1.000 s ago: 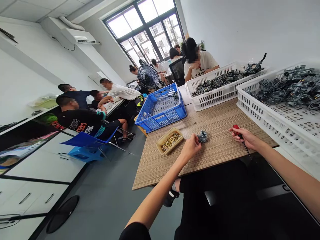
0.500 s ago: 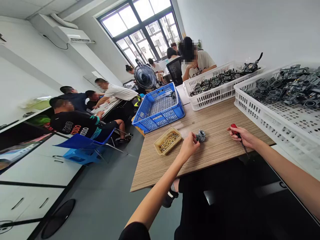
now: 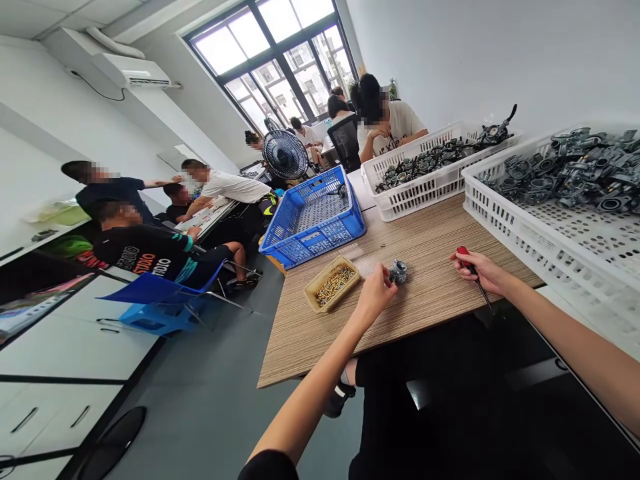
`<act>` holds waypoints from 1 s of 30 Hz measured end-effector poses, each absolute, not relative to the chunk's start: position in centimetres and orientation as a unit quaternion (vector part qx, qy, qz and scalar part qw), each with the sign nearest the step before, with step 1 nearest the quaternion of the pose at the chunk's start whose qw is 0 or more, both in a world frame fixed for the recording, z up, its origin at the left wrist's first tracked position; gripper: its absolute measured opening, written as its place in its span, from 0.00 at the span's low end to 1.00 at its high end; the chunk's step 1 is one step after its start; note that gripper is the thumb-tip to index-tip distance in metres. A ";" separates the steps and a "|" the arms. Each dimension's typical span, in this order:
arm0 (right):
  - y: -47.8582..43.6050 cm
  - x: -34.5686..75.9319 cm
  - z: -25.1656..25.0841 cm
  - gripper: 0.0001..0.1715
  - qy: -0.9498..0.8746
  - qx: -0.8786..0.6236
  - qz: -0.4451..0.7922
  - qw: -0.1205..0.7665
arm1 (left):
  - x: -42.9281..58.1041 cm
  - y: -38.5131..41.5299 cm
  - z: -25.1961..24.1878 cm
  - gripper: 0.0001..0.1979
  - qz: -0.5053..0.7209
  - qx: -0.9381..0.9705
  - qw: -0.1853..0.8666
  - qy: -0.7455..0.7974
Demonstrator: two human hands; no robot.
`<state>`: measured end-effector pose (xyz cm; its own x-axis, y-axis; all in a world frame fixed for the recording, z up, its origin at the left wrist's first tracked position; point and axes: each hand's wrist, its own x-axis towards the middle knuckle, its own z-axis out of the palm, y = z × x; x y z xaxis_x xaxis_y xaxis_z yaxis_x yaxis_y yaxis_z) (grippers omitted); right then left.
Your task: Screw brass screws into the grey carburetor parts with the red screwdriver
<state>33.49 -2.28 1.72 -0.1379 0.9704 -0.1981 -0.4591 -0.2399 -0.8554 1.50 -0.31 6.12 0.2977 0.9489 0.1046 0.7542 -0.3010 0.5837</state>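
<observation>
Gripping a metal carburettor body [image 3: 399, 270] by its side, between the near and far edges of the wood-grain table [image 3: 440, 293]: left hand [image 3: 379, 289]. Grasping a red-handled screwdriver [image 3: 463, 252], shaft slanting down by the near edge: right hand [image 3: 484, 272]. Screw tray [image 3: 311, 295] lies nearer the left edge; blue plastic crate [image 3: 320, 242] stands at the far left corner

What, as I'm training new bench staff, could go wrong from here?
The screwdriver in the right hand points down near the front edge of the table, so a slip might catch that edge. The open tray of small gold-coloured screws sits close to the left hand; a stray knock could spill it.
</observation>
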 end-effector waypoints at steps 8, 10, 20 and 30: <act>-2.2 33.5 1.6 0.18 -0.316 -0.398 0.681 0.527 | 1.9 -0.2 5.9 0.16 0.220 0.777 0.207 0.552; -2.2 33.4 1.6 0.18 -0.316 -0.397 0.681 0.528 | 2.0 -0.2 5.9 0.16 0.218 0.777 0.207 0.554; -2.2 33.5 1.6 0.16 -0.320 -0.404 0.677 0.525 | 2.2 -0.5 6.1 0.14 0.208 0.774 0.192 0.567; -2.3 33.4 1.7 0.16 -0.315 -0.405 0.678 0.526 | 2.5 -1.4 5.0 0.05 0.233 0.775 0.158 0.566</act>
<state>33.36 -2.27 1.72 -0.1183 0.9689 -0.2171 -0.4588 -0.2473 -0.8535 2.51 -1.36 4.96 0.2516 0.9506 0.1819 0.8031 -0.3099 0.5089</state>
